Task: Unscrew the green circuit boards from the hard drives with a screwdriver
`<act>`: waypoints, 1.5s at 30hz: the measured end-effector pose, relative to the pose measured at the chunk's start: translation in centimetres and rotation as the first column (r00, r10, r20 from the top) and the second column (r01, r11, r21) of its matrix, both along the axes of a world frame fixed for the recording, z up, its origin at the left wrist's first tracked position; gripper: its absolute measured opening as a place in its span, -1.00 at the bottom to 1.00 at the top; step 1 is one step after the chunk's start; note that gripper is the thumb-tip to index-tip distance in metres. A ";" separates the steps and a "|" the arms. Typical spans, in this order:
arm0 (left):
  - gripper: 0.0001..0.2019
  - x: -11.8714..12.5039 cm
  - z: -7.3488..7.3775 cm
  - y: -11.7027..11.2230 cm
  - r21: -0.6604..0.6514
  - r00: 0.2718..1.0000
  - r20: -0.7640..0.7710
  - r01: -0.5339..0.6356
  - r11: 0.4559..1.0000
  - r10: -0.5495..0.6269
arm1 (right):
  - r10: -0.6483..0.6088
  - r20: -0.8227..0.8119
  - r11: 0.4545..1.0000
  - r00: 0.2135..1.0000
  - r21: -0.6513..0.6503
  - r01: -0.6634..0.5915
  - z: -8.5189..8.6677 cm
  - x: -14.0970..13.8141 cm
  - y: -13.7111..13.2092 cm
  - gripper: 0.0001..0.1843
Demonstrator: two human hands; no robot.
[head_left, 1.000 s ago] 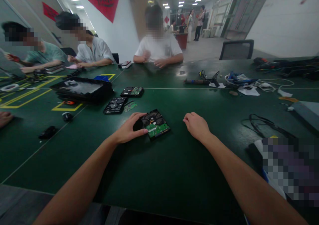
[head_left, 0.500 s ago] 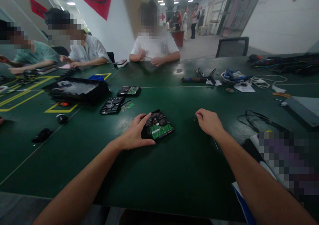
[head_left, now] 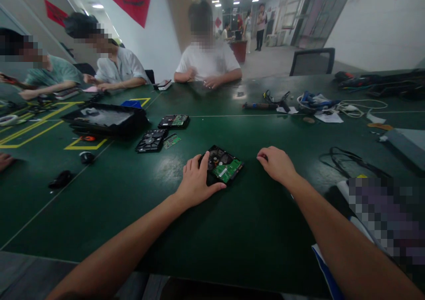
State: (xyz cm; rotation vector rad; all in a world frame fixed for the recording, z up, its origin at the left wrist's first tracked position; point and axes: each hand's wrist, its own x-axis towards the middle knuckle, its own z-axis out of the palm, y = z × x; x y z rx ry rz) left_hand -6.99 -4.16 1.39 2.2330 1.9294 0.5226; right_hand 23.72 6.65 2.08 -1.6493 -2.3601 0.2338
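Observation:
On the green table lies a hard drive (head_left: 227, 169) with its green circuit board facing up. My left hand (head_left: 195, 182) grips it by the left side, thumb along the near edge and fingers at the far left corner. To the right of the drive, apart from it, my right hand (head_left: 275, 163) rests low over the table with its fingers pinched together. Whatever is between those fingertips, if anything, is too small or hidden to make out. Farther back are a second hard drive (head_left: 174, 121), a black drive (head_left: 152, 140) and a loose green circuit board (head_left: 172, 140).
A black tray (head_left: 106, 129) stands at the left, with a dark computer mouse (head_left: 60, 179) nearer. Cables (head_left: 352, 108) and a black battery-like stick (head_left: 259, 106) lie at the back right. A grey box (head_left: 407, 147) sits at right. Several people sit across the table.
My left hand has slid the hard drive a little to the right, closer to my right hand. The tiny bits beside my right fingertips no longer show. My right hand stays pinched, almost in place.

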 end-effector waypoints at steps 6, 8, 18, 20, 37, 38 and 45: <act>-0.07 0.6 0.7 -0.1 0.031 1.000 -0.023 -0.011 0.999 0.011 | -0.039 0.011 0.999 0.999 0.024 0.039 -0.3 0.8 0.3 -0.80; -0.06 0.9 1.0 -0.3 0.026 0.999 -0.042 -0.032 0.999 0.033 | -0.042 0.020 0.999 0.999 0.019 0.042 -0.4 1.0 0.3 -0.79; -0.31 6.9 0.8 -1.4 0.103 0.935 -0.187 0.323 0.941 -0.301 | 0.048 -0.083 0.998 0.995 -0.024 -0.050 -0.6 2.3 0.9 -0.79; -0.29 8.2 0.8 -0.8 0.094 0.930 -0.191 0.337 0.937 -0.315 | 0.064 -0.127 0.996 0.990 -0.058 -0.071 -0.3 2.7 0.9 -0.78; -0.50 7.3 0.3 0.4 0.201 0.908 -0.313 0.350 0.915 -0.279 | -0.007 0.052 1.000 0.999 0.028 0.006 -0.4 2.2 0.7 -0.81; -0.50 7.3 0.3 0.4 0.202 0.908 -0.312 0.351 0.915 -0.279 | -0.006 0.046 1.000 0.999 0.027 0.005 -0.5 2.2 0.7 -0.81; -0.53 7.1 0.6 0.0 0.195 0.882 -0.324 0.416 0.888 -0.342 | -0.073 -0.036 0.997 0.997 0.008 0.074 -0.7 2.2 0.8 -0.77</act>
